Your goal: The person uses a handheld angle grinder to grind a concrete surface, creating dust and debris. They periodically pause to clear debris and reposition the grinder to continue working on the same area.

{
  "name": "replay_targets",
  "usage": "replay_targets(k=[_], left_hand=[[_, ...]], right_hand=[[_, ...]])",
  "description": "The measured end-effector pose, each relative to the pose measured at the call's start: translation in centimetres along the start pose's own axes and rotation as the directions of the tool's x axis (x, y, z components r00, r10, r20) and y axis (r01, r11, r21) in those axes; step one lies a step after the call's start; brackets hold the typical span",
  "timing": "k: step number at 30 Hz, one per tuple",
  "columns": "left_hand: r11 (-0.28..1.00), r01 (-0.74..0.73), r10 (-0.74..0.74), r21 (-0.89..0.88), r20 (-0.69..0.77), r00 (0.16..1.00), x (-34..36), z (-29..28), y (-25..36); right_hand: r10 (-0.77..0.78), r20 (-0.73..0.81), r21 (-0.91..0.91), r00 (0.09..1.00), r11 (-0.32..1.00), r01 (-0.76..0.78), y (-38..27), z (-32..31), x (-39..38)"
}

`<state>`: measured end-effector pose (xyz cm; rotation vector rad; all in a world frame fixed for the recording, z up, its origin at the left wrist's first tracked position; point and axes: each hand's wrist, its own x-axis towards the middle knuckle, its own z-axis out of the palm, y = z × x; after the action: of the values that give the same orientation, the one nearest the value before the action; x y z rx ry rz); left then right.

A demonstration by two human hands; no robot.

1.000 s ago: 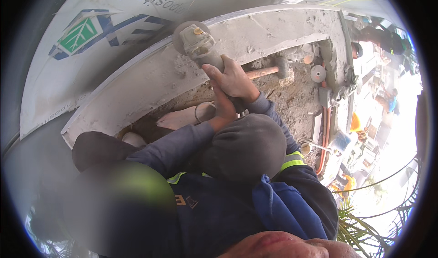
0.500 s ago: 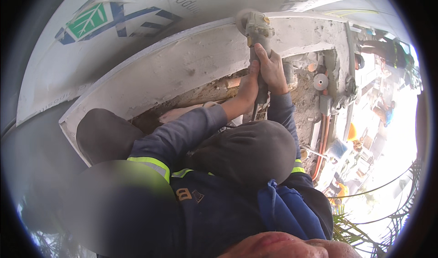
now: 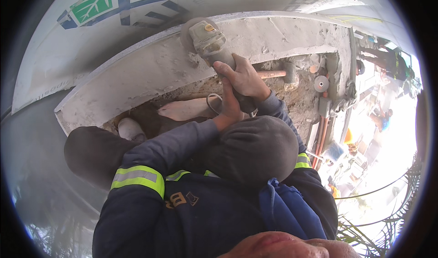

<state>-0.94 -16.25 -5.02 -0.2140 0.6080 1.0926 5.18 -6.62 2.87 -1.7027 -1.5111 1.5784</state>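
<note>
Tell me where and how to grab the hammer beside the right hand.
Probably take the hammer by its handle, coming from above and the right and closing across it: that slim, straight stretch next to the blocky head lies exposed and sideways, while its far left is hidden behind the right hand, which grips the angle grinder.
</note>
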Motion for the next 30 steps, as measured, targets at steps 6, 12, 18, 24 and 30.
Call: replay_targets(k=[6, 12, 18, 24, 30], left_hand=[[0.978, 0.105, -0.100, 0.179, -0.035, 0.994, 0.4, 0.9, -0.5], [0.994, -0.062, 0.075, 0.093, -0.146, 0.986, -0.2, 1.0, -1.2], [0.984, -0.027, 0.018, 0.175, 0.054, 0.998, 0.5, -1.1, -0.5], [0.996, -0.016, 0.020, 0.083, -0.054, 0.998, 0.0, -0.6, -1.1], [0.966, -0.058, 0.085, 0.253, -0.099, 0.991, 0.0, -0.1, -1.1]], right_hand=[[0.049, -0.107, 0.063, 0.993, 0.997, -0.043, 0.9, -1.5, -0.6], [0.009, -0.035, 0.007, 0.999, 1.000, -0.009, 0.9, -0.6, -0.3], [0.037, -0.034, 0.079, 0.999, 0.996, -0.034, 0.3, -0.6, -0.3], [0.037, -0.056, 0.059, 0.998, 0.998, -0.034, 1.3, -0.7, -0.6], [-0.017, -0.048, 0.119, 0.999, 0.993, 0.023, 1.5, -1.4, -0.8]])
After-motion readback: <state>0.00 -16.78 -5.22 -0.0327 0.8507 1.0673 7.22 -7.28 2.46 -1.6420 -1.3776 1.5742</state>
